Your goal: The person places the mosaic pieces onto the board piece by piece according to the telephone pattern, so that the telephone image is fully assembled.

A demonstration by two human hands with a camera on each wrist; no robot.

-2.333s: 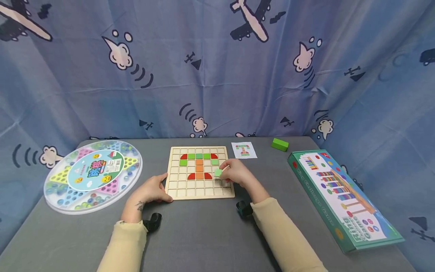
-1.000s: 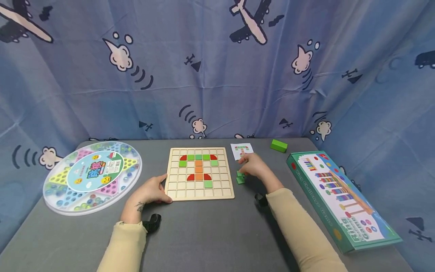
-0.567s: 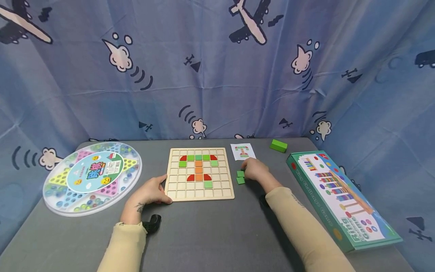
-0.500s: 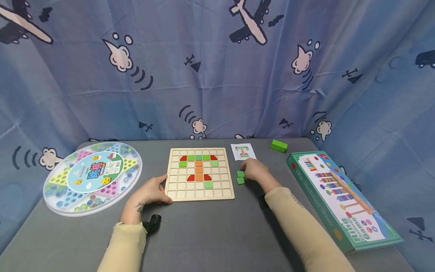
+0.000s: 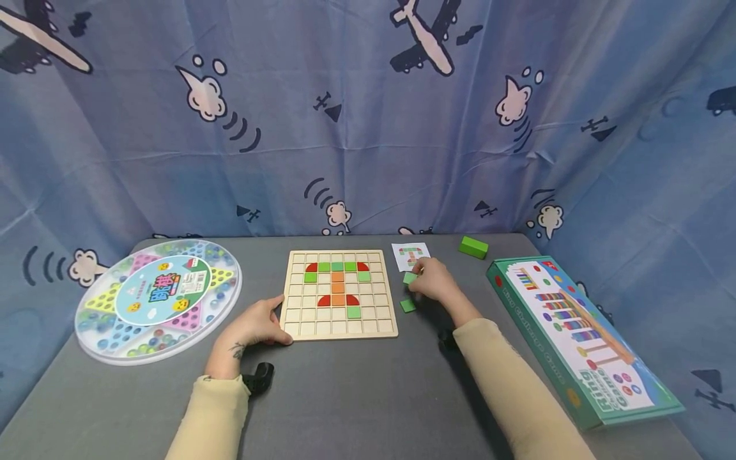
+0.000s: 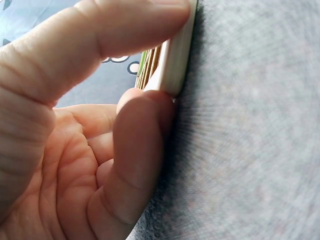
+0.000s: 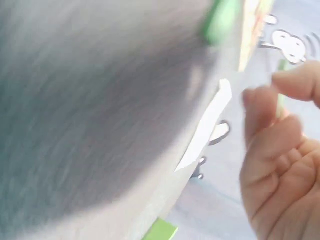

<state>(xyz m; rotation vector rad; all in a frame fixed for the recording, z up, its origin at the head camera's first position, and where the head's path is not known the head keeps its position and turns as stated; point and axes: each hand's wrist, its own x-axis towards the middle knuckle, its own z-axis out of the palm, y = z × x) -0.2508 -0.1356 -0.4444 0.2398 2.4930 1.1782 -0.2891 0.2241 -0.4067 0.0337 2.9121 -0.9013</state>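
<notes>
A wooden grid board lies flat in the head view, with red, green and orange tiles set in its squares. My left hand holds its left front corner, thumb at the front edge and fingers along the left side. In the left wrist view thumb and fingers meet the board's edge. Right of the board, my right hand pinches a thin green square tile just above the table. The right wrist view shows that tile edge-on between thumb and fingertips. Another green square tile lies on the table below this hand.
A pattern card lies behind the right hand, partly covered by it. Farther back right is a green block. A large green game box is at the right; a round Chinese checkers set is at the left.
A green tile held over the board earlier now lies in its lower row. My right hand has moved right and lifted another green tile off the table. The left hand stays put.
</notes>
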